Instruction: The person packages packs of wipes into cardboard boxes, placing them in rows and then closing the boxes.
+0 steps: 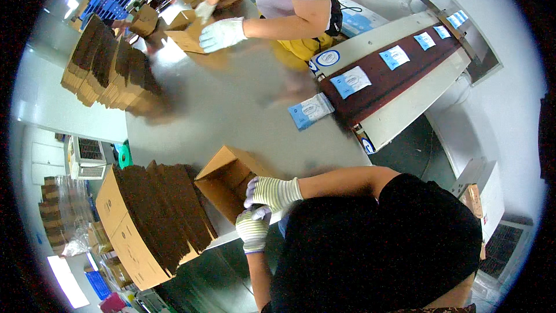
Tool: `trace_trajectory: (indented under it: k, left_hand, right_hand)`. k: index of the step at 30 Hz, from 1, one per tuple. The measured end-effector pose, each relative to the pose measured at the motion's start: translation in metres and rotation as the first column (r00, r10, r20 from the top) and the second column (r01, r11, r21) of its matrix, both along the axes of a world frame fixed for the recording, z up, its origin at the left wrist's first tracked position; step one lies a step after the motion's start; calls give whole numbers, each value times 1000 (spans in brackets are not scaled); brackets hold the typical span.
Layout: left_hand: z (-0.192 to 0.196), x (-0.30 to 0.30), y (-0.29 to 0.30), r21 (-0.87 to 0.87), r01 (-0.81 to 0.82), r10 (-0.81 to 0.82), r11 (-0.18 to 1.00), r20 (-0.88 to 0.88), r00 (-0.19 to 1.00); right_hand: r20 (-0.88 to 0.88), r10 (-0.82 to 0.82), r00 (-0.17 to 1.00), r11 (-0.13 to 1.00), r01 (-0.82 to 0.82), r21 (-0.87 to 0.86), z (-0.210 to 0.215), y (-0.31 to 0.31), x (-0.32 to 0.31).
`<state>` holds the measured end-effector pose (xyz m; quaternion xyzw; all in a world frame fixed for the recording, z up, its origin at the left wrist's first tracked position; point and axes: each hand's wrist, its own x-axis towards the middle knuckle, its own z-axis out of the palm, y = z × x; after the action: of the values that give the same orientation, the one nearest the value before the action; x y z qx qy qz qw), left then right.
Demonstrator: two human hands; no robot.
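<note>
An open cardboard box point(217, 181) stands on the grey table at its front edge, its mouth turned toward me. My right hand point(273, 192), in a striped white and green knit glove, has its fingers curled over the box's near right side. Just below, my left hand point(253, 230), gloved alike, grips the box's near edge. The two hands meet, and the fingertips are partly hidden. Left of the box, a thick stack of flattened cardboard boxes point(159, 211) leans on its edges.
Across the table point(214, 101) a person in white gloves point(223, 35) handles another box. At right, a conveyor with a dark belt point(399, 75) carries several blue and white packets. One packet point(311, 111) lies at its end. More flattened cartons point(107, 69) stand at the far left.
</note>
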<state>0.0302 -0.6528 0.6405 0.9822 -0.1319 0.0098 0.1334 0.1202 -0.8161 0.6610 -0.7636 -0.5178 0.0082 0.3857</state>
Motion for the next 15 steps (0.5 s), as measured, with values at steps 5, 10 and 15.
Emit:
trace_trajectory:
  k: [5,10,15]
  left_hand:
    - [15,3,-8,167,27,-8,986,-113,994]
    - [18,3,-9,166,-6,21,986,-89,996]
    - [17,6,-9,178,10,16,984,-141,990]
  right_hand:
    - [-352,-259,899,954,296,53,-4,-34,52]
    - [-156,-415,896,830,303,-468,-26,-114,128]
    - [35,-543,839,544,383,-746,-42,-182,184]
